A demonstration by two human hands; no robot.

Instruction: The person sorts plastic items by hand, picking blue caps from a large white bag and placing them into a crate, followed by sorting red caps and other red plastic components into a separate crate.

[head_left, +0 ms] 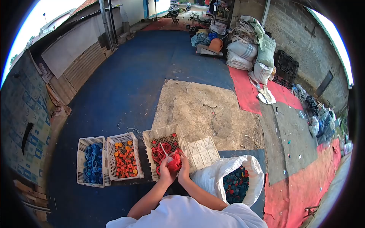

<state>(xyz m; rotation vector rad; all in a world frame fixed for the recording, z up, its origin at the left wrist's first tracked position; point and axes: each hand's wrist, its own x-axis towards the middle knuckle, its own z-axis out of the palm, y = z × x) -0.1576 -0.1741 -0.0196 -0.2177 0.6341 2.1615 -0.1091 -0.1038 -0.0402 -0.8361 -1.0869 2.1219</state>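
Observation:
My left hand [165, 171] and my right hand [184, 168] are cupped together around a bunch of red plastic pieces [175, 162]. A thin white strip [164, 149] sticks up beside the left fingers. Both hands are over the near end of a cream plastic crate [147, 137] with red caps and rings [157, 151] inside. To its left stands a crate of orange caps [125, 161], then a crate of blue plastic pieces [93, 161]. Close by my right forearm is a white woven sack [213, 171], its mouth wide and showing mixed dark green, blue and red caps [235, 185].
A cream ribbed crate [203, 152] lies between the red crate and the sack. Blue sheeting [125, 72] and bare concrete [201, 110] cover the ground ahead. Stuffed sacks [243, 51] and a black crate [286, 68] stand by the right wall; bagged scrap [317, 117] lines the far right.

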